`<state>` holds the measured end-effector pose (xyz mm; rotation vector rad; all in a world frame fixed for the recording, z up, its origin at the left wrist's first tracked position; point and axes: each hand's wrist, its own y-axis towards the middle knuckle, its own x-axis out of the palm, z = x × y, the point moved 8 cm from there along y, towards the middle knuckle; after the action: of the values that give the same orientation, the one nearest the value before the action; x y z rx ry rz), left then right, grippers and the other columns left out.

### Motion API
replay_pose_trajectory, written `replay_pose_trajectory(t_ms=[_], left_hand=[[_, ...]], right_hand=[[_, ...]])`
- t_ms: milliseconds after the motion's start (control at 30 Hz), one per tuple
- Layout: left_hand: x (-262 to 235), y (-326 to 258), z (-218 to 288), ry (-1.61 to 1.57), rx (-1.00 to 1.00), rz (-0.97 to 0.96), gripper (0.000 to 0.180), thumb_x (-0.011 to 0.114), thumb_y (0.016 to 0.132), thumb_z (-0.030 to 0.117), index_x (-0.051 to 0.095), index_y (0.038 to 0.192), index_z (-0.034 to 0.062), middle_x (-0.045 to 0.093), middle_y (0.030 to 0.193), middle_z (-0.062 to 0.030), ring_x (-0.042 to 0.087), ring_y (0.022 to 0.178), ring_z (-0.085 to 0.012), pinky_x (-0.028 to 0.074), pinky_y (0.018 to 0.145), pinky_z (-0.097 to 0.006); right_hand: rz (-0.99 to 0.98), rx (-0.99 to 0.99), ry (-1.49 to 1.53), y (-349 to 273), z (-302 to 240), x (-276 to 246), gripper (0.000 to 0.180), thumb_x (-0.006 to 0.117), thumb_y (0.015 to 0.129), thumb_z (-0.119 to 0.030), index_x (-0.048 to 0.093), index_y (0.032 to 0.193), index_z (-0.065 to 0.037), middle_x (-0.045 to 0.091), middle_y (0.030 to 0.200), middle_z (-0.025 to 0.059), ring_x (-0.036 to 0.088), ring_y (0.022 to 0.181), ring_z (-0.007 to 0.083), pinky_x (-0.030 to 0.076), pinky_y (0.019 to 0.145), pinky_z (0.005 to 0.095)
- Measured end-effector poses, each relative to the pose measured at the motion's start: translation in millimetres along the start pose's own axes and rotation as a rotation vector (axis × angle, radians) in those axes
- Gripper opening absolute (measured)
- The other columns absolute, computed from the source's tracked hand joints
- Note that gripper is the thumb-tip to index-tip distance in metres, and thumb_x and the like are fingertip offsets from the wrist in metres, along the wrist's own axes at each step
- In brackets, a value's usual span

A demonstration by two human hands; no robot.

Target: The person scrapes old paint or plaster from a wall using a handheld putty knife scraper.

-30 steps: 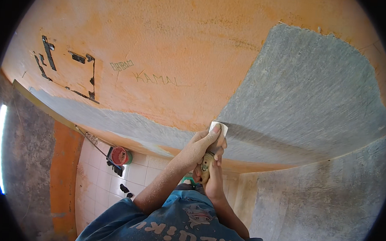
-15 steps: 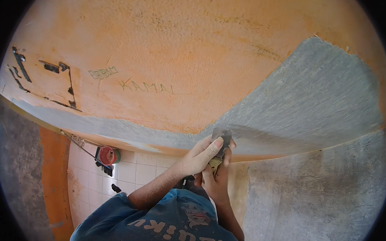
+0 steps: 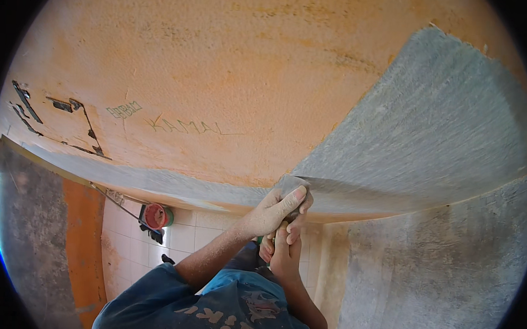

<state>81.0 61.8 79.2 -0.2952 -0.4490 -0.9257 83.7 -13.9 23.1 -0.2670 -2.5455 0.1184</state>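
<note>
A scraper with a flat grey blade point(image 3: 295, 181) rests against the wall, at the lower border between orange paint point(image 3: 220, 80) and bare grey surface point(image 3: 412, 124). My left hand point(image 3: 275, 213), coated in pale dust, is closed over the blade's base with the thumb lying along it. Just below, my right hand point(image 3: 286, 256) is wrapped round the handle end, and the fingers hide most of the handle. Both hands are on this one tool, close together near the middle of the view.
On the white tiled floor point(image 3: 184, 237) stands a red bucket point(image 3: 156, 217) beside a long thin rod point(image 3: 120, 206). Grey bare wall point(image 3: 412, 259) with an edge rises at the right. Black marks point(image 3: 60, 105) and green scribbles show on the orange wall at the left.
The view has tilted and shifted a little. My hands and the scraper have moved slightly left, and the right hand is lower in the picture. The yellowish handle, seen before, is now covered.
</note>
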Motion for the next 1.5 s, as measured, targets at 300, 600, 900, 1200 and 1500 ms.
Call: replay_pose_trajectory(t_ms=[300,600,900,1200,1500], left_hand=[[3.5,-4.9,11.2,-0.057,-0.028,0.089,0.042,0.044,0.099,0.046,0.046,0.081,0.0083,0.044,0.062,0.0015,0.043,0.044,-0.0063,0.04,0.039,-0.022],[5.1,-2.3,12.2,-0.056,-0.01,0.103,0.042,0.045,0.098,0.046,0.042,0.078,0.0101,0.042,0.053,-0.0012,0.041,0.039,-0.009,0.04,0.036,-0.024],[10.3,-5.8,18.3,-0.023,0.027,0.097,0.041,0.041,0.1,0.046,0.043,0.079,0.0104,0.041,0.051,-0.0008,0.04,0.034,-0.01,0.037,0.035,-0.024],[16.9,-6.2,19.5,-0.056,-0.037,0.112,0.043,0.043,0.098,0.05,0.045,0.082,0.0099,0.043,0.052,-0.0014,0.044,0.037,-0.0111,0.04,0.035,-0.025],[12.6,-3.9,14.1,-0.055,-0.014,0.106,0.045,0.044,0.097,0.052,0.046,0.082,0.0098,0.043,0.053,-0.0017,0.046,0.039,-0.0108,0.039,0.037,-0.024]], right_hand=[[0.156,0.033,0.125,-10.1,-5.9,14.0,0.024,0.043,0.101,-0.018,0.044,0.08,-0.007,0.039,0.059,-0.0029,0.037,0.044,0.0047,0.031,0.04,0.0209],[0.122,0.006,0.086,-4.1,-11.5,13.3,0.023,0.044,0.1,-0.02,0.043,0.081,-0.008,0.037,0.06,-0.0039,0.036,0.045,0.0035,0.031,0.04,0.0199],[0.117,-0.057,-0.013,-3.3,-15.9,15.7,0.031,0.041,0.101,-0.032,0.039,0.079,-0.01,0.036,0.055,-0.0034,0.032,0.041,0.0048,0.027,0.037,0.0213],[0.115,-0.009,0.008,-6.5,-24.3,19.6,0.032,0.043,0.101,-0.035,0.039,0.08,-0.011,0.036,0.053,-0.0032,0.032,0.039,0.0048,0.027,0.036,0.0212],[0.136,0.008,-0.008,-9.2,-29.9,17.9,0.031,0.041,0.102,-0.031,0.04,0.081,-0.009,0.036,0.054,-0.0037,0.033,0.04,0.0046,0.028,0.037,0.0208]])
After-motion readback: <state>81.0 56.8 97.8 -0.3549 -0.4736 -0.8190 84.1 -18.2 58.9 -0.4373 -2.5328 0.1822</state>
